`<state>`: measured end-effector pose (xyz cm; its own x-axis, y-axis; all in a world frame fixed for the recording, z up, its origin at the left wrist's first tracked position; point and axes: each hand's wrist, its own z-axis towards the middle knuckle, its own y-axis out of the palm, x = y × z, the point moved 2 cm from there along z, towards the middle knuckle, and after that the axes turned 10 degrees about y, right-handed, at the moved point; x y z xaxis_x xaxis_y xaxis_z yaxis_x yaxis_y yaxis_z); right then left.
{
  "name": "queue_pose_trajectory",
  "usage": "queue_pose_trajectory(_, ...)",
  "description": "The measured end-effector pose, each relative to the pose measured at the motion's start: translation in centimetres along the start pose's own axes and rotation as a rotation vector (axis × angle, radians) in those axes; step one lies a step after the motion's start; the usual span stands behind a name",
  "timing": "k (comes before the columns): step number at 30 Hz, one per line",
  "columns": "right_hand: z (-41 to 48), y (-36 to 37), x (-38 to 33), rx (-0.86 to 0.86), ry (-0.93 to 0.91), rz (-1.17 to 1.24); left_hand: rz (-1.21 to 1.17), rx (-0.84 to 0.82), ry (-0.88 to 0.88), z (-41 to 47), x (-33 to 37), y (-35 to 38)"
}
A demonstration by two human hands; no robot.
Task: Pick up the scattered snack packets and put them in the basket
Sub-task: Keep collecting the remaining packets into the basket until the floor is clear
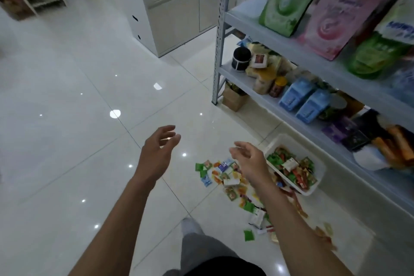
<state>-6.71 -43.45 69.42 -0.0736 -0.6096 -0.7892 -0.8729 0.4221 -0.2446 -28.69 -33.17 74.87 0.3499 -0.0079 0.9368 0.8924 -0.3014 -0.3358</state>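
Two hands, yours: left hand (159,150) and right hand (248,159) at frame centre, fingers relaxed, holding nothing. Snack packets (226,178) scattered on floor (67,119), lower right; white basket (319,173) beside them, part-filled.

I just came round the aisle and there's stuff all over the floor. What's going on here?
A person stands over snack packets scattered on the tiled floor beside a shelf unit. A white basket on the floor by the shelves already holds some packets. The left hand and right hand are out in front with relaxed fingers, holding nothing. Many packets are not yet picked up.
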Motion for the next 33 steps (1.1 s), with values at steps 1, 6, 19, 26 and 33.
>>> queue_pose_trajectory(1,1.0,1.4,-2.1,0.018,-0.016,0.014,-0.002,-0.018,-0.006,1.7,-0.4,-1.2)
queue_pose_trajectory(6,5.0,6.9,-11.0,0.138,-0.096,0.105,-0.013,-0.138,-0.078,8.7,-4.2,-6.2)
queue_pose_trajectory(19,9.8,19.5,-11.6,0.556,0.186,0.306,0.049,-0.687,0.120,31.6,-3.5,-9.4)
queue_pose_trajectory(26,15.6,16.7,-8.4,0.785,0.295,0.514,0.170,-0.981,0.267,39.1,-1.0,3.6)
queue_pose_trajectory(33,20.7,9.2,-9.3,0.953,0.301,0.597,0.263,-1.269,0.345,41.8,0.9,16.4)
